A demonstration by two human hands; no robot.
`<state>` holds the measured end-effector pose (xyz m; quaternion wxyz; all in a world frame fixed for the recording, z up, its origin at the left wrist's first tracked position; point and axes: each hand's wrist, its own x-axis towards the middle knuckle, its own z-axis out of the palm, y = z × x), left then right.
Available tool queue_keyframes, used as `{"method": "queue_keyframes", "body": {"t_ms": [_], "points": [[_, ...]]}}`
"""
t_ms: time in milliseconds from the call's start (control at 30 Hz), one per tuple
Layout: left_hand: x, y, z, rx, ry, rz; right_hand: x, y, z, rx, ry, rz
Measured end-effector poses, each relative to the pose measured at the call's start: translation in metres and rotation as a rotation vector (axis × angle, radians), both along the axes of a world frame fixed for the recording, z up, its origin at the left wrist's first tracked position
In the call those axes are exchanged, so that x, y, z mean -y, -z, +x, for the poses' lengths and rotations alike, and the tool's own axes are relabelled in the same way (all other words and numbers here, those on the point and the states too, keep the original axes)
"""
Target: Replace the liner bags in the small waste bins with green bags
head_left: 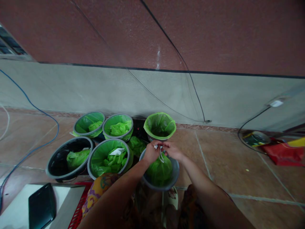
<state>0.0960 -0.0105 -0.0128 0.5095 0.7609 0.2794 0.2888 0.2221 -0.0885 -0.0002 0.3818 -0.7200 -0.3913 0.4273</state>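
Both my hands meet over a grey bin point(176, 175) in front of me. Inside it sits a green plastic bag point(159, 171), gathered at the top with a white drawstring point(162, 158). My left hand point(152, 152) pinches the string from the left, fingers closed. From the right, my right hand point(173, 150) pinches it too, its fingertips close to the left ones. Just behind stands a bin lined with an open green bag point(159, 125). Left of my hands, a loose green bag point(137, 146) lies between the bins.
Several bins with green bags, among them a lined bin point(109, 157) and a black-lined bin point(69, 159), stand to the left. A phone point(42, 206) rests on a white box point(16, 203). A blue cable point(35, 148) crosses the tiles; a red bag point(283, 153) lies right.
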Motion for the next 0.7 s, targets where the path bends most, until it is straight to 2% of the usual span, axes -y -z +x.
{"method": "queue_keyframes", "body": {"t_ms": [100,233,300,500,633,700], "points": [[0.002,0.001,0.001,0.006,-0.032,-0.082,0.001,-0.003,-0.001,-0.046,-0.002,-0.057],[0.002,0.0,0.001,-0.066,0.001,-0.136,0.002,0.0,0.001,-0.006,-0.01,-0.121],[0.001,-0.002,0.001,-0.126,0.023,-0.128,0.002,0.002,0.002,0.11,-0.027,-0.151],[-0.009,0.001,-0.003,-0.46,0.025,0.039,0.002,0.001,-0.001,0.718,-0.107,-0.242],[-0.013,0.006,-0.006,-0.634,0.057,0.098,0.003,0.005,0.001,0.757,-0.112,-0.427],[-0.014,0.009,-0.006,-0.702,0.057,0.1,0.003,0.007,0.004,0.736,-0.149,-0.422]]}}
